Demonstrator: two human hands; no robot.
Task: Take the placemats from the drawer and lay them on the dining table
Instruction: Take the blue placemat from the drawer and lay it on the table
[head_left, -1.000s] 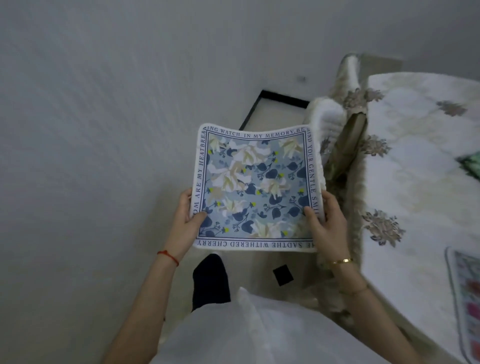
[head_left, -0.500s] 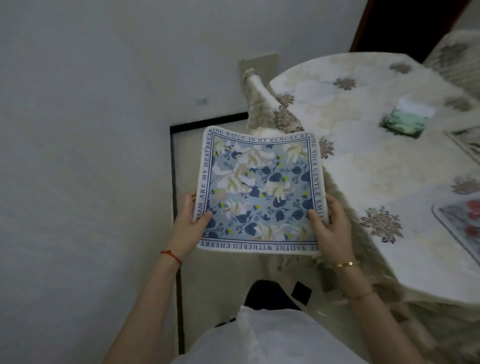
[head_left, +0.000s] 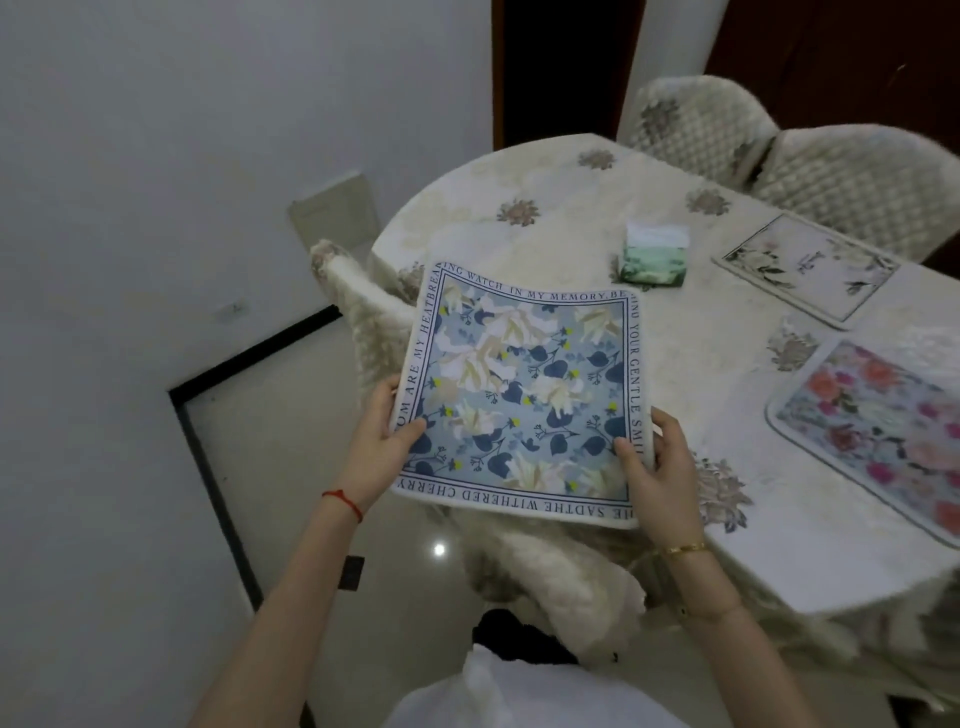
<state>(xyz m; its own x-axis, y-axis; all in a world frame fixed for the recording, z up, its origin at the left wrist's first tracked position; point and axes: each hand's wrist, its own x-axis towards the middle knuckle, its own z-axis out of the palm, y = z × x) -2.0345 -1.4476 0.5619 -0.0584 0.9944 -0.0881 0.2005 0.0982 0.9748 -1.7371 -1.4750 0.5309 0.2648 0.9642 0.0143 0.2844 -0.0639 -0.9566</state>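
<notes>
While both hands (head_left: 519, 457) pinch blue placemat (head_left: 519, 395) | border lettering part-covered | pink placemat (head_left: 872, 436) cropped right

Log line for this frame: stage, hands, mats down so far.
stage: carrying to table | left hand: grips blue mat | right hand: grips blue mat | laid: white mat, pink mat

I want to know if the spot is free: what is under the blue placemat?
Under the blue placemat, held in the air, a fluffy chair and the table edge show. What lies directly beneath is covered.
</notes>
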